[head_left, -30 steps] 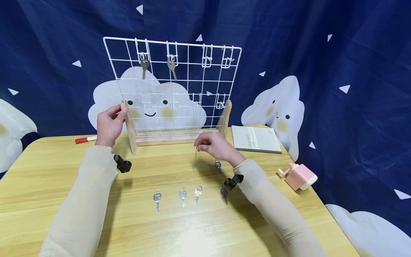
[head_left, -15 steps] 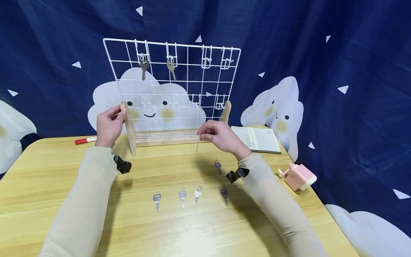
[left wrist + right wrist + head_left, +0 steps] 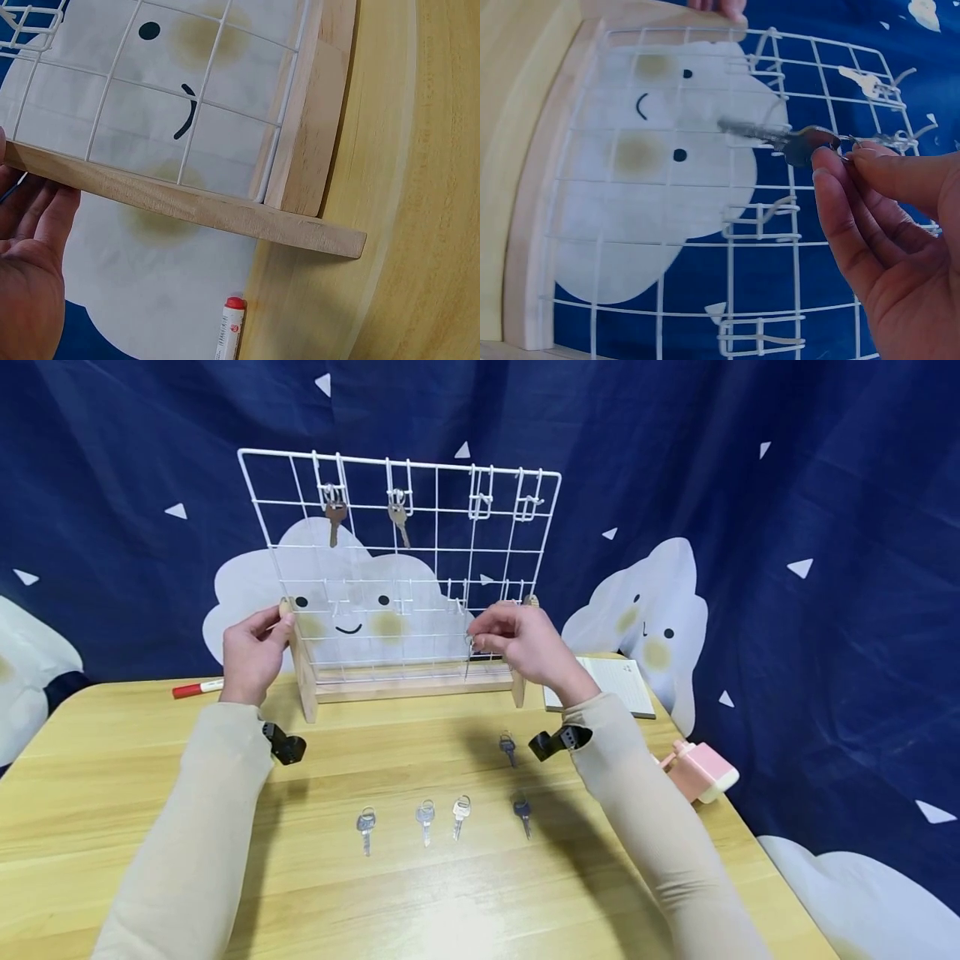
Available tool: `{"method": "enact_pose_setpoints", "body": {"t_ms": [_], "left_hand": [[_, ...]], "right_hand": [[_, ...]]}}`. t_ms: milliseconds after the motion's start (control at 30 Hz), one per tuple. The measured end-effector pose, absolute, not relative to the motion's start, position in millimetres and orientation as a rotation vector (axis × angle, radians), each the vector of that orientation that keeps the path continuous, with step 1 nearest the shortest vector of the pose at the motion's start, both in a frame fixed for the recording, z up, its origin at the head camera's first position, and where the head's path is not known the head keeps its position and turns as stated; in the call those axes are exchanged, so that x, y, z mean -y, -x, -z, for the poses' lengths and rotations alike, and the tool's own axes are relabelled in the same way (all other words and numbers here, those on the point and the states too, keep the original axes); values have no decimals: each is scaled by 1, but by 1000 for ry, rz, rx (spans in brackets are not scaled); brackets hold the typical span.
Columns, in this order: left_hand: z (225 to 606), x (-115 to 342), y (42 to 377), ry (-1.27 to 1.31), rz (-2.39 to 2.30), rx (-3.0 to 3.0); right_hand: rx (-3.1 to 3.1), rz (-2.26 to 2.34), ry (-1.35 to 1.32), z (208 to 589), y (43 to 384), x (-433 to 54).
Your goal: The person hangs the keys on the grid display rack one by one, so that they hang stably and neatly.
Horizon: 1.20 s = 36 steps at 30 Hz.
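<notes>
My left hand (image 3: 253, 656) grips the top of the wooden side post (image 3: 187, 206) of a white wire grid rack (image 3: 435, 466). With thumb and fingertips, my right hand (image 3: 528, 643) pinches the ring of a key (image 3: 810, 142). That key hangs in front of the rack's lower right part, near the lower row of hooks; the right wrist view shows it apart from the hooks. Two other keys hang on the upper row, one on the far left hook (image 3: 335, 512), another beside it (image 3: 398, 514). Several ringed keys (image 3: 461, 810) lie on the table.
A red-capped marker (image 3: 198, 688) lies left of the rack. Behind my right wrist is a notebook (image 3: 618, 685), partly covered. The pink box with a small crank (image 3: 701, 772) stands near the table's right edge. A blue curtain (image 3: 847, 652) hangs behind.
My right hand has risen from low over the table to the rack's lower hook row, carrying the key. My left hand has stayed on the post.
</notes>
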<state>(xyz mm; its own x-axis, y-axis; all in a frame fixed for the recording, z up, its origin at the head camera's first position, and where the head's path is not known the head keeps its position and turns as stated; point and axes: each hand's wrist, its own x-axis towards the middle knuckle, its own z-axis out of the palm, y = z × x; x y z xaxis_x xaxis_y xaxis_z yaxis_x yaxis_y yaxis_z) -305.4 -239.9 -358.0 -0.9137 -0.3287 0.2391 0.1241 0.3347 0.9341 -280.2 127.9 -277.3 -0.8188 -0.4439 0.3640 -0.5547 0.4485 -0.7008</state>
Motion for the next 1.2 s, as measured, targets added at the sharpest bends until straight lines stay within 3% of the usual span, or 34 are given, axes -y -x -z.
{"method": "enact_pose_setpoints", "body": {"t_ms": [567,1200], "left_hand": [[357,240,304,-188,1593,2219],[360,241,306,-180,1598,2236]], "right_hand": [[2452,-1449,-758,230,291,-123],[2359,-1463,-781,194,297,-128]]}}
